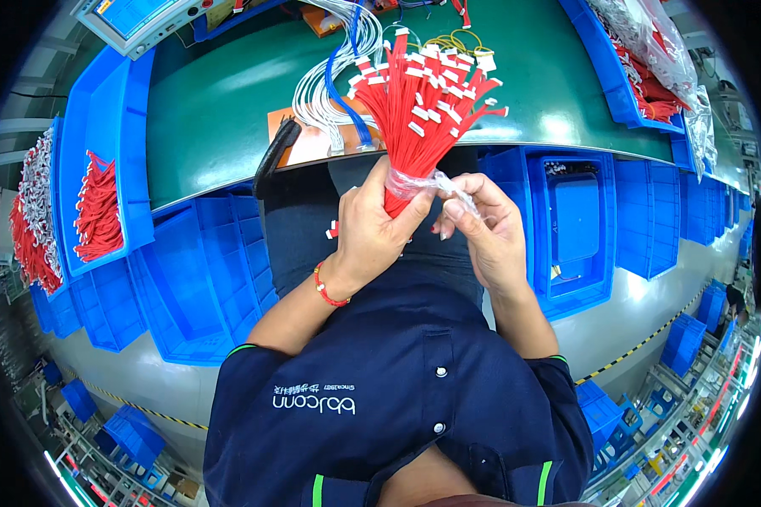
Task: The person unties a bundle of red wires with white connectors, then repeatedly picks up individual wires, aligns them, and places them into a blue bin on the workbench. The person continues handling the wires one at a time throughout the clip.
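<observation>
The head camera looks down on a person in a dark blue work shirt seated at a green-topped bench (228,110). The left hand (372,232) is clenched around the lower end of a bundle of red wires (418,118), held upright over the lap just before the bench edge. The wires fan out above the fist, thin and stiff, each ending in a small white connector. A clear plastic wrap (435,182), crinkled and shiny, circles the bundle where the fist grips it. The right hand (490,232) pinches a loose tail of that wrap between thumb and fingertips, just beside the left hand. A red beaded bracelet (325,291) sits on the left wrist.

On the bench to the left, a shallow blue plastic tray (101,118) holds a loose heap of red wires (97,215). Beyond its outer wall hangs a further mass of red and grey wires (34,211). At the upper right, another blue tray (604,63) carries red wires in a clear bag (651,42). Behind the bundle a coil of white and blue cable (330,84) lies on the smooth green surface, partly over an orange sheet (313,139). Below the bench, rigid blue bins (203,279) stand stacked on both sides of the person's legs; the one on the right (575,220) holds a flat blue lid-like piece.
</observation>
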Action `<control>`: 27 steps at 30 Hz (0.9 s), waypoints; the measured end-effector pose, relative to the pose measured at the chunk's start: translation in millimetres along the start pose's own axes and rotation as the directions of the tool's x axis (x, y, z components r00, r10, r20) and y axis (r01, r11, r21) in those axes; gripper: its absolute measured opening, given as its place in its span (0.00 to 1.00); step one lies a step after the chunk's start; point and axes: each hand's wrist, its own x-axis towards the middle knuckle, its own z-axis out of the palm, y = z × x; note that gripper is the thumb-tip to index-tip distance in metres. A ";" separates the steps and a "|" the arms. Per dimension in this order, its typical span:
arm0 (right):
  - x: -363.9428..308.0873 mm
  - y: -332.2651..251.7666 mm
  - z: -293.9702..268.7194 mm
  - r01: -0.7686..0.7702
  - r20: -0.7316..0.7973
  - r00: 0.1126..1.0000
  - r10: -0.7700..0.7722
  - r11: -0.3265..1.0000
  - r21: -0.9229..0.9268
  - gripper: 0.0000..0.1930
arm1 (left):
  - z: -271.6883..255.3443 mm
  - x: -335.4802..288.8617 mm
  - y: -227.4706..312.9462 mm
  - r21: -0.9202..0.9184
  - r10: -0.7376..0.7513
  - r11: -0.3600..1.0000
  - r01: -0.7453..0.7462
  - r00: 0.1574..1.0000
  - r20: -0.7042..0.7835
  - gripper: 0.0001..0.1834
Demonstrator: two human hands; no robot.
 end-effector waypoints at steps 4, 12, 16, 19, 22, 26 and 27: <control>2.2 1.4 5.1 -0.087 0.002 0.996 0.089 0.969 0.233 0.11 | 3.8 -1.5 -8.3 0.055 0.075 0.996 -0.071 0.995 -0.061 0.16; 6.5 2.7 4.4 -0.129 0.010 0.991 0.135 0.914 0.385 0.10 | 1.8 -0.3 -15.9 0.214 0.239 0.950 -0.225 0.970 -0.040 0.18; 5.2 0.4 11.2 0.037 -0.137 0.990 -0.015 0.985 0.166 0.10 | 4.6 1.1 -16.0 0.189 0.253 0.952 -0.240 0.966 -0.048 0.18; 7.2 -1.6 11.7 0.220 -0.148 0.958 -0.243 0.962 -0.159 0.09 | 5.6 -0.4 -18.1 0.146 0.198 0.970 -0.193 0.980 -0.026 0.18; 10.3 -4.9 -2.0 0.420 0.052 0.884 -0.465 0.738 -0.528 0.11 | 3.4 -3.5 -10.5 0.033 0.039 0.999 -0.041 0.998 0.043 0.17; 15.6 -20.4 -8.3 0.582 0.333 0.790 -0.514 0.459 -0.672 0.13 | 6.0 -8.2 -11.4 -0.287 -0.116 0.947 0.146 0.986 0.118 0.14; 15.8 -24.1 -7.3 0.566 0.348 0.807 -0.477 0.455 -0.688 0.13 | 8.4 -9.7 -13.9 -0.377 -0.117 0.914 0.151 0.987 0.111 0.14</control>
